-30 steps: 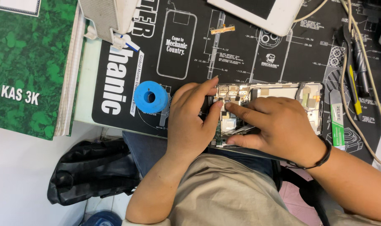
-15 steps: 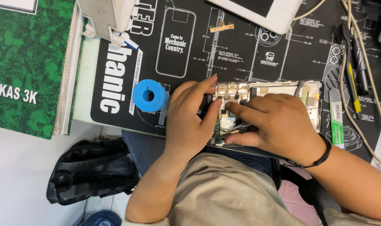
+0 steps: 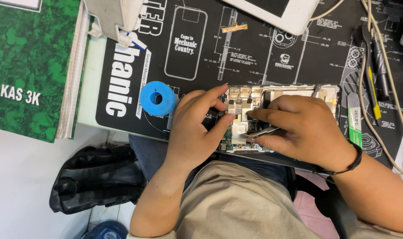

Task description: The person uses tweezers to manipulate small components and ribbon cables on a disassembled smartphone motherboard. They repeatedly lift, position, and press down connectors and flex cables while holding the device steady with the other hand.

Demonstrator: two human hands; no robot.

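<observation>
Little has moved since a second ago: both my hands keep their places over the phone, my right fingers only shifted a touch along its board. Head view, item by item. Left hand: fingers bent against the phone's left end, thumb and forefinger pinching its edge, apparently to stop it sliding on the mat. Right hand: closed on tweezers, tips pointing left onto the open board, a fine grip suited to small parts. Phone: back off, lying flat at the mat's near edge, just above my lap, partly over the table's lip, so little room toward me. Blue roll: just left of my left hand, not touching. Green book: far left, well apart. White tablet: top edge, with cable. Tools and cables: crowded along the right side, close to my right wrist. Open mat lies above the phone, between it and the tablet. Black bag: on the floor, lower left.
</observation>
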